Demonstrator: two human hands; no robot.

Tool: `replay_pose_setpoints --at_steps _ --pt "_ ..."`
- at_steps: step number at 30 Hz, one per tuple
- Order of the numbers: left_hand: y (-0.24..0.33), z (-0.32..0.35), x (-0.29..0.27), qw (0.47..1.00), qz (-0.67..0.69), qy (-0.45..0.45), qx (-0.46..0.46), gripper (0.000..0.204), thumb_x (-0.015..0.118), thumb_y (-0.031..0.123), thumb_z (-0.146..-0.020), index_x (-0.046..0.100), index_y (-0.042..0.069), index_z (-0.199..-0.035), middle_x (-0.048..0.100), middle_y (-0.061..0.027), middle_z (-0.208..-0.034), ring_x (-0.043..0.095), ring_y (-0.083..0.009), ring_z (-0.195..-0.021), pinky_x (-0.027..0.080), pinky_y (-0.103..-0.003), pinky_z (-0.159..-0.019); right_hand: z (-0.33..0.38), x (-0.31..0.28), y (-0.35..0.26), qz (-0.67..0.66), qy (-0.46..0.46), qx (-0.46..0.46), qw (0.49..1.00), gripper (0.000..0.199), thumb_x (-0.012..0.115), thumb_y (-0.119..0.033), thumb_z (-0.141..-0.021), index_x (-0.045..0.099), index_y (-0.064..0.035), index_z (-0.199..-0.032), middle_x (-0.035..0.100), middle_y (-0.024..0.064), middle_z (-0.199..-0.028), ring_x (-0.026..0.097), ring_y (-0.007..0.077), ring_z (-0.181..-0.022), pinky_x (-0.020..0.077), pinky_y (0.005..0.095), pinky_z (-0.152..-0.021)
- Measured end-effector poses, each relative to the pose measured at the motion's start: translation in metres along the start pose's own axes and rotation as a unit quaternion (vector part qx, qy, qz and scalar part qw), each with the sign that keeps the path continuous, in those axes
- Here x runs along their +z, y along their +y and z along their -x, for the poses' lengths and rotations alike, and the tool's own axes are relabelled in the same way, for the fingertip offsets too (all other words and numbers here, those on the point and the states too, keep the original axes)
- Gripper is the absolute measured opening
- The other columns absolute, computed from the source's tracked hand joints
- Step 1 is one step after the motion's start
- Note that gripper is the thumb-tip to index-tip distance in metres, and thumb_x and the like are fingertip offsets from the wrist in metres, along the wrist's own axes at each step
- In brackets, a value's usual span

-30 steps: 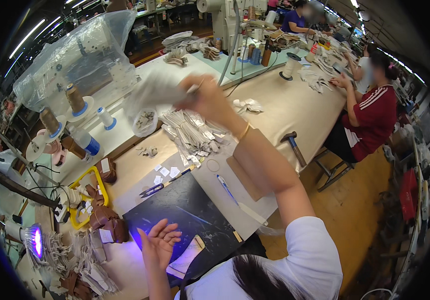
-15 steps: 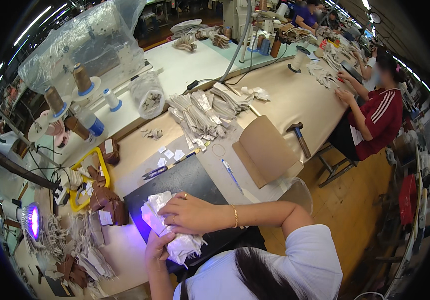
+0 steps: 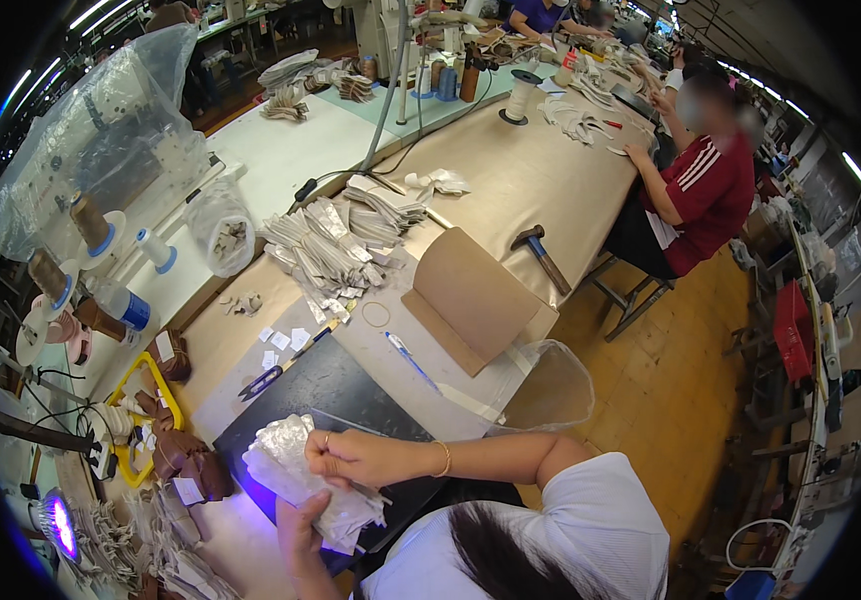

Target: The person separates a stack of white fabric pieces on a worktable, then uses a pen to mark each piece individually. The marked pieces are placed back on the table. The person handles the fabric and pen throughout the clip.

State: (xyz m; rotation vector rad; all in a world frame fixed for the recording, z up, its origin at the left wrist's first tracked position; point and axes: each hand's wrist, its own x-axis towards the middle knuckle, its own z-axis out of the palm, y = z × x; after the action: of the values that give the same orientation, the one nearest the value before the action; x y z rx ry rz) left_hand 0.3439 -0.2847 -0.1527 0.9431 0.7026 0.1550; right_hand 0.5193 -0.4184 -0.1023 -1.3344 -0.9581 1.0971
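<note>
Over the dark board is a bundle of white, partly shiny strips, tilted, with ragged ends toward my body. My left hand grips its near side, the thumb lying on top. Closed over the upper face is my right hand, its fingers curled in a pinch; whatever sits between the fingertips is hidden. Beyond the board lie a pair of dark blue thread snips, several small white labels, a blue-and-white pen and a loose rubber band.
Stacked pale strips lie farther back, beside a folded brown card and a hammer. At left stand a yellow basket, brown wrapped bundles and a glowing purple lamp. A co-worker in red sits at the right.
My right hand has gone from lying flat across the bundle to curled fingers. The left hand still grips the bundle. The whole view has shifted, moving the table leftward in the picture.
</note>
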Motion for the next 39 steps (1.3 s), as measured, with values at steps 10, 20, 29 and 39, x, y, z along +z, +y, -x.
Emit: replay_pose_setpoints --at_steps 10,20,29,39 --pt "0.04 0.003 -0.002 0.936 -0.252 -0.245 0.011 0.126 0.094 0.011 -0.059 0.018 -0.003 -0.159 0.04 -0.0163 -0.154 0.04 -0.025 -0.143 0.032 -0.041 -0.118 -0.065 -0.033 0.001 0.256 0.155 -0.263 0.917 0.025 0.058 -0.029 -0.102 0.049 -0.0057 -0.104 0.064 0.016 -0.08 0.065 0.039 -0.072 0.0498 0.0475 -0.063" --pt "0.007 0.016 -0.04 0.992 0.109 -0.056 -0.019 0.1 0.089 0.02 -0.069 0.035 -0.003 -0.15 0.06 -0.0284 -0.133 0.065 -0.0421 -0.116 0.054 -0.053 -0.101 -0.056 -0.106 0.052 0.301 0.323 -0.083 0.894 0.01 0.071 -0.012 -0.089 0.067 -0.0026 -0.09 0.068 0.0126 -0.085 0.065 0.0249 -0.077 0.0523 0.0351 -0.075" --pt "-0.024 -0.003 -0.032 0.978 0.195 -0.074 -0.018 0.07 0.075 0.02 -0.089 0.042 -0.007 -0.144 0.06 -0.0281 -0.133 0.062 -0.041 -0.122 0.051 -0.054 -0.105 -0.021 -0.134 0.062 0.309 0.35 0.067 0.882 0.013 0.071 -0.01 -0.091 0.072 -0.0015 -0.102 0.072 0.0116 -0.082 0.07 0.0211 -0.07 0.0557 0.0329 -0.066" --pt "-0.018 -0.001 -0.019 0.995 0.082 -0.049 0.024 0.074 0.085 0.013 -0.081 0.047 -0.001 -0.142 0.064 -0.0107 -0.127 0.063 -0.0227 -0.117 0.05 -0.04 -0.103 -0.033 -0.088 0.046 0.279 0.262 -0.064 0.921 0.017 0.077 -0.014 -0.091 0.069 -0.0058 -0.104 0.068 0.0031 -0.094 0.063 0.0095 -0.088 0.0514 0.0265 -0.079"
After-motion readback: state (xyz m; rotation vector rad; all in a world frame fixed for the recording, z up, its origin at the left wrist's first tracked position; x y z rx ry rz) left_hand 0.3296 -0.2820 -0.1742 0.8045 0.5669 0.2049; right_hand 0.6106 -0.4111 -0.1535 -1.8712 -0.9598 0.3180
